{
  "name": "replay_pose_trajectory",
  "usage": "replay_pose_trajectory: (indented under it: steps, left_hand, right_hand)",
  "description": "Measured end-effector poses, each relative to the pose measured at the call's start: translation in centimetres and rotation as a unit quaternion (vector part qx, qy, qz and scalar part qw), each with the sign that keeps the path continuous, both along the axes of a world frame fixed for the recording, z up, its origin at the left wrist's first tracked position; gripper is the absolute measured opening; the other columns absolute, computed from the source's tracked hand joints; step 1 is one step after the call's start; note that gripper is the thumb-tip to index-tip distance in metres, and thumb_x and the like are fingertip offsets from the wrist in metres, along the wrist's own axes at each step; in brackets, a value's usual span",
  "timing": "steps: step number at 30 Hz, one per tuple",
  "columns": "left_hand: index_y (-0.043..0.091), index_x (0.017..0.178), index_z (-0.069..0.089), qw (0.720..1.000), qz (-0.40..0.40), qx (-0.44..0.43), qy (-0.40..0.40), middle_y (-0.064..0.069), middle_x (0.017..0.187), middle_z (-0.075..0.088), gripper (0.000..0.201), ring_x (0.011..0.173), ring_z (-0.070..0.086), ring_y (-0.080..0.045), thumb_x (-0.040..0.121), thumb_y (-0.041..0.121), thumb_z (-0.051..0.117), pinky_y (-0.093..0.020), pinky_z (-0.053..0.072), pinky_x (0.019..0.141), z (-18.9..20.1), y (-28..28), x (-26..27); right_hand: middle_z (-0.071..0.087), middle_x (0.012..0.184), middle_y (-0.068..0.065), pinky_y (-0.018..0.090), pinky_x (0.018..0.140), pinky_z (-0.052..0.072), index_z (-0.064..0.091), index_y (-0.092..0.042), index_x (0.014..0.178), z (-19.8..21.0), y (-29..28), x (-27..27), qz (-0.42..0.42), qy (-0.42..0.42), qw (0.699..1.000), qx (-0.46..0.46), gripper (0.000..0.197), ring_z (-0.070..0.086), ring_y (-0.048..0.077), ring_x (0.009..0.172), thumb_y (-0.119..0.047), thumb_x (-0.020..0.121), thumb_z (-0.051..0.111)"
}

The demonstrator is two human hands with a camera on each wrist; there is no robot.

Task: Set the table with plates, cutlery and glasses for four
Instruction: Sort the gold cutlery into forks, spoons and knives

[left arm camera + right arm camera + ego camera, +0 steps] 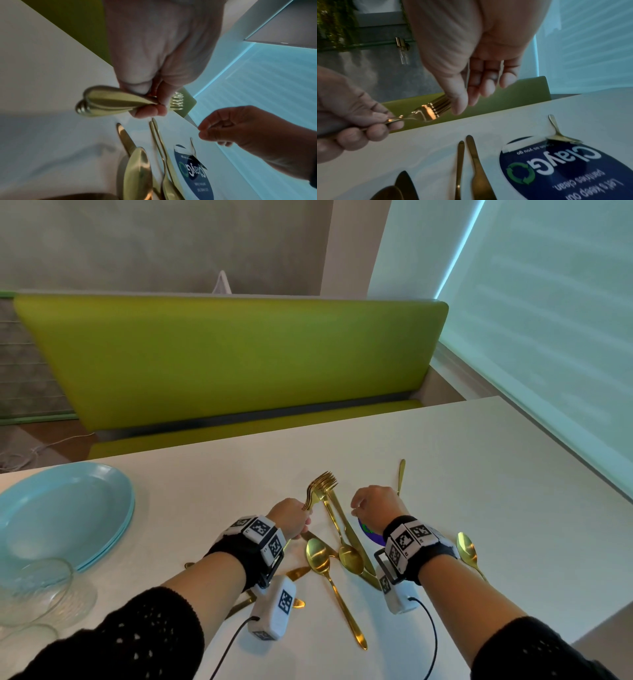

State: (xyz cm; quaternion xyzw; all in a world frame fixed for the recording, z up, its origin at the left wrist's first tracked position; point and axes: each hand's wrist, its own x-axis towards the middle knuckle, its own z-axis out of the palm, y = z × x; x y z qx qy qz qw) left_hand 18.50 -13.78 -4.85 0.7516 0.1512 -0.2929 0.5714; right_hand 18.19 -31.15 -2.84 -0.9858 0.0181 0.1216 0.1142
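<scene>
Near the middle of the white worktop (445, 474) we see gold cutlery scattered between two hands. Our left hand (291, 517) has its grip closed round a bundle of forks (320, 486), tines raised off the surface and pointing toward the far edge. Our right hand (375, 503) hovers just beside the tines – its grip is loose, fingers lightly curled, holding nothing. Below the hands lie spoons (320, 553) and a knife (349, 534), some crossing each other. A round blue sticker (565, 169) sits beneath the right wrist. Toward the left edge rest stacked pale blue plates (68, 508) – clear glasses (37, 590) stand at the near left corner.
</scene>
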Motion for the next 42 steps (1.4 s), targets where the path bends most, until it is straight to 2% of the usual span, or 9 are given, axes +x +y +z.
replay_pose_trajectory:
  steps: [5,9,14,19,26,30,34,39,42]
  left_hand:
    - [0.013,0.071,0.045,1.0,0.028,0.0,0.015,-0.003,0.066,0.048,0.031,0.032,0.048,-0.003,0.099,0.007,0.035,-0.012,0.036,0.034,0.0,1.5,0.6]
    - [0.01,0.081,0.047,1.0,0.026,0.016,0.001,-0.004,0.069,0.054,0.022,0.055,0.047,-0.012,0.099,0.008,0.035,-0.021,0.037,0.051,-0.2,2.3,0.9]
    - [0.008,0.091,0.05,0.999,0.008,0.036,-0.006,-0.002,0.07,0.054,0.015,0.058,0.048,-0.011,0.099,0.01,0.037,-0.02,0.04,0.055,-0.5,3.5,1.3]
    - [0.009,0.094,0.051,0.998,0.011,0.054,-0.015,-0.001,0.073,0.057,0.009,0.061,0.052,-0.012,0.097,0.009,0.043,-0.022,0.043,0.056,-1.0,4.7,1.3]
    - [0.012,0.085,0.054,0.999,0.032,0.038,-0.019,-0.002,0.071,0.062,0.01,0.06,0.055,-0.012,0.091,0.005,0.055,-0.02,0.044,0.052,-1.6,6.6,0.4]
    - [0.012,0.093,0.057,0.998,0.04,0.035,-0.02,-0.001,0.073,0.063,0.007,0.059,0.056,-0.009,0.089,0.006,0.058,-0.017,0.047,0.054,-1.5,7.9,-0.1]
    - [0.01,0.099,0.06,0.998,0.038,0.038,-0.035,-0.007,0.088,0.064,0.011,0.062,0.056,-0.008,0.09,0.006,0.057,-0.016,0.047,0.059,-0.7,9.3,-0.3]
    - [0.005,0.109,0.062,0.997,0.022,0.042,-0.06,-0.007,0.092,0.063,0.018,0.061,0.053,-0.006,0.092,0.008,0.054,-0.013,0.044,0.056,0.7,10.2,-0.5]
    - [0.01,0.101,0.059,0.997,0.011,0.036,-0.062,-0.005,0.085,0.061,0.012,0.061,0.051,-0.006,0.094,0.009,0.05,-0.013,0.042,0.055,1.3,10.5,-0.9]
  right_hand:
    - [0.068,0.112,-0.001,0.024,0.085,0.052,0.067,-0.018,0.106,-2.1,0.5,0.5,-0.015,0.06,0.998,-0.023,0.021,0.063,0.017,0.101,-0.024,0.09,0.054]
    - [0.067,0.111,0.004,0.031,0.085,0.055,0.065,-0.013,0.111,-3.7,2.1,1.0,-0.027,0.106,0.993,-0.053,0.025,0.064,0.021,0.1,-0.025,0.092,0.052]
    - [0.061,0.086,0.005,0.025,0.07,0.051,0.063,-0.008,0.106,-5.2,3.9,1.5,-0.069,0.125,0.987,-0.077,0.027,0.063,0.019,0.082,-0.028,0.091,0.053]
    - [0.067,0.104,0.007,0.027,0.078,0.053,0.062,-0.007,0.105,-6.0,4.3,2.0,-0.124,0.116,0.983,-0.077,0.022,0.066,0.021,0.096,-0.022,0.09,0.056]
    - [0.068,0.104,0.01,0.028,0.08,0.054,0.063,-0.004,0.106,-6.0,4.9,1.9,-0.163,0.123,0.976,-0.071,0.026,0.067,0.023,0.097,-0.024,0.091,0.056]
    - [0.068,0.103,0.01,0.027,0.076,0.053,0.063,-0.003,0.103,-5.5,5.6,1.5,-0.166,0.131,0.974,-0.076,0.024,0.066,0.023,0.096,-0.023,0.09,0.058]
    - [0.069,0.103,0.007,0.023,0.067,0.048,0.064,-0.006,0.105,-4.0,6.5,0.6,-0.131,0.114,0.98,-0.1,0.028,0.067,0.021,0.095,-0.028,0.088,0.06]
    - [0.067,0.108,0.005,0.032,0.084,0.055,0.066,-0.016,0.109,-0.7,7.9,-0.9,-0.033,0.092,0.987,-0.129,0.023,0.064,0.021,0.1,-0.025,0.091,0.054]
    - [0.066,0.112,0.004,0.031,0.087,0.053,0.066,-0.019,0.111,1.3,9.1,-2.4,0.047,0.076,0.979,-0.181,0.024,0.063,0.021,0.103,-0.02,0.094,0.049]
